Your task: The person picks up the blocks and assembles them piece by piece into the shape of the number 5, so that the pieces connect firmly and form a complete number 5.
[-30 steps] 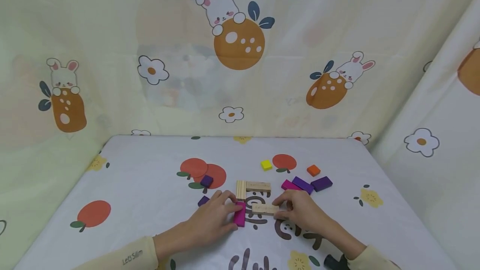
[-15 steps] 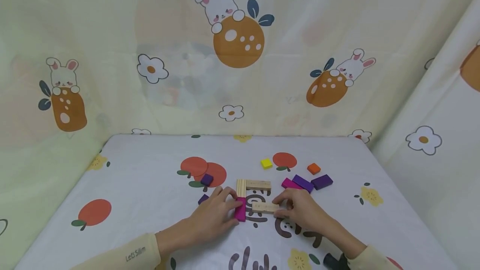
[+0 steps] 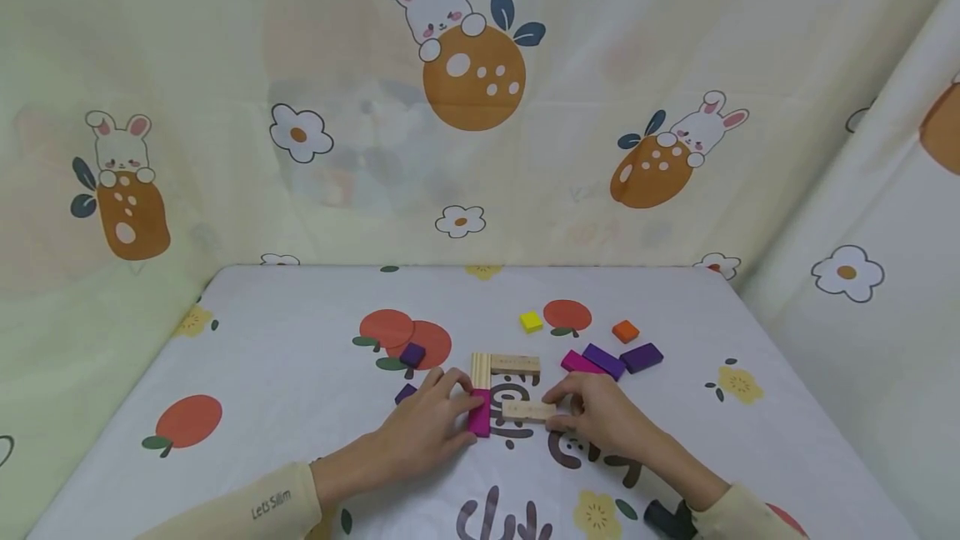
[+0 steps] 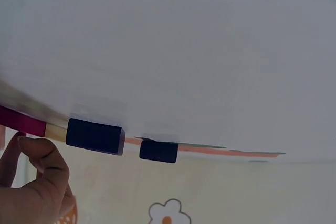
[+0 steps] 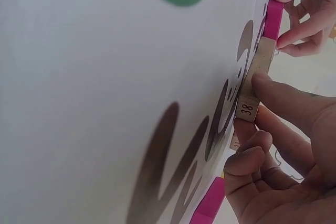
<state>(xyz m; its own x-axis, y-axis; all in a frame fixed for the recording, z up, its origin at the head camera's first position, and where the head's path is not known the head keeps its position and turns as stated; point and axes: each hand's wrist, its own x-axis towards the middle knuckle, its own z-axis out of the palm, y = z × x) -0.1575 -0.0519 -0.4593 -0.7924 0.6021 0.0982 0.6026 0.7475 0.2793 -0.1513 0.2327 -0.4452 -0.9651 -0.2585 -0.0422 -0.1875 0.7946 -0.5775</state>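
Observation:
In the head view the left hand (image 3: 422,430) pinches a magenta block (image 3: 479,414) whose far end meets an upright-running natural wood block (image 3: 481,371). Another wood block (image 3: 515,364) extends rightward from that one's far end. The right hand (image 3: 606,415) holds the right end of a wood block (image 3: 528,412) lying crosswise, a small gap from the magenta block. The right wrist view shows thumb and fingers around this block (image 5: 258,69), its end marked 38. In the left wrist view the left hand's fingers (image 4: 45,156) are at the magenta block (image 4: 22,121).
Two dark purple blocks (image 3: 412,355) lie beyond the left hand. Beyond the right hand are a magenta block (image 3: 580,363), two purple blocks (image 3: 641,357), an orange block (image 3: 626,331) and a yellow block (image 3: 531,322). A black object (image 3: 667,518) lies near the right sleeve.
The magenta block in the left hand has moved away from the person, closing up against the end of the wood block. The right hand and its block have barely moved.

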